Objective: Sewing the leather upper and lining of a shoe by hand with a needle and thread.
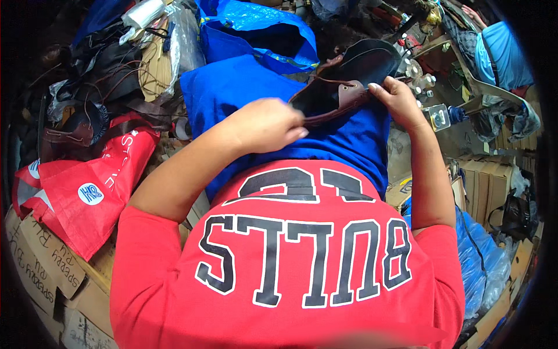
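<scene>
A dark brown leather shoe (342, 100) with a dark insole and a metal eyelet lies tilted over my lap, its wide end pointing away to the right. My right hand (401, 102) grips the shoe's right side, thumb on the rim and the other fingers hidden behind it. At the near left end of the shoe is my left hand (268, 125), its fingers curled in and slightly blurred; what they pinch, if anything, does not show. A brown lace runs along the shoe's far edge. Blue cloth (232, 93) covers my lap beneath it.
Beyond my lap stands an open blue bag (232, 43). To the left are a red bag (87, 186), another brown shoe (72, 136) and cardboard (52, 262). Small bottles (424, 81) and a clear container (437, 118) stand right; a person in light blue (503, 55) is farther off.
</scene>
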Demonstrator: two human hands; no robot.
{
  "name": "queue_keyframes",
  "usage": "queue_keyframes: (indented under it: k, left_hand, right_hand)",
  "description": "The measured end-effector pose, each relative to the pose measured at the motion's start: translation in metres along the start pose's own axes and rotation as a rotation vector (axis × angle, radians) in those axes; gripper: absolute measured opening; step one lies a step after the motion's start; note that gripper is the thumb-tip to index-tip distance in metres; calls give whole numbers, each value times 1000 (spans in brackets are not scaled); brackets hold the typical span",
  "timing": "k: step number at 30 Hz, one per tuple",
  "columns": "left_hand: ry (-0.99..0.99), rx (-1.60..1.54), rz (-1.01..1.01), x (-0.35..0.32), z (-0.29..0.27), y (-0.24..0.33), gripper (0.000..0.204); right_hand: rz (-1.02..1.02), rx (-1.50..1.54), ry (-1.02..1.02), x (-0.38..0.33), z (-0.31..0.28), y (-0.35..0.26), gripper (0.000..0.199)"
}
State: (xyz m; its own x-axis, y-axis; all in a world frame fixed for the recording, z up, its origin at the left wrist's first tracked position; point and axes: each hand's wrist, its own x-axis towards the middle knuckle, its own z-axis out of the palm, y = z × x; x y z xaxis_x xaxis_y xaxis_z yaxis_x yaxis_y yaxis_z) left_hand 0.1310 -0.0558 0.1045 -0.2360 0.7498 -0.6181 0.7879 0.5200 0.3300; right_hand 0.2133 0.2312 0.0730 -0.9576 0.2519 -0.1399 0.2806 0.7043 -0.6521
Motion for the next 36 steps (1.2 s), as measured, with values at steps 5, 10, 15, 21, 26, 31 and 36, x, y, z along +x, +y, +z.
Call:
queue_keyframes:
  k: [5,10,15,21,26,31,36]
  left_hand:
    - [920,78,448,41,1,15,77]
    - [783,92,246,73,40,14,92]
    - [568,-166,141,85,22,-13,79]
    - [802,-194,36,117,-26,-49,46]
    - [502,-63,-35,125,-49,-52,32]
    - [394,-15,-119,130,-57,-56,31]
    - [538,184,-219,133,-45,-57,34]
  right_hand:
    - [-88,-52,-89,3,16,-12,39]
    - [-15,109,-260,1,26,-11,37]
    - [-9,76,-71,23,43,-12,39]
    - [67,213,-208,21,35,-11,41]
    - [25,-132,-187,24,35,-26,40]
    - [-37,-212,-89,29,41,-30,37]
    - [-40,-45,-180,39,49,-27,33]
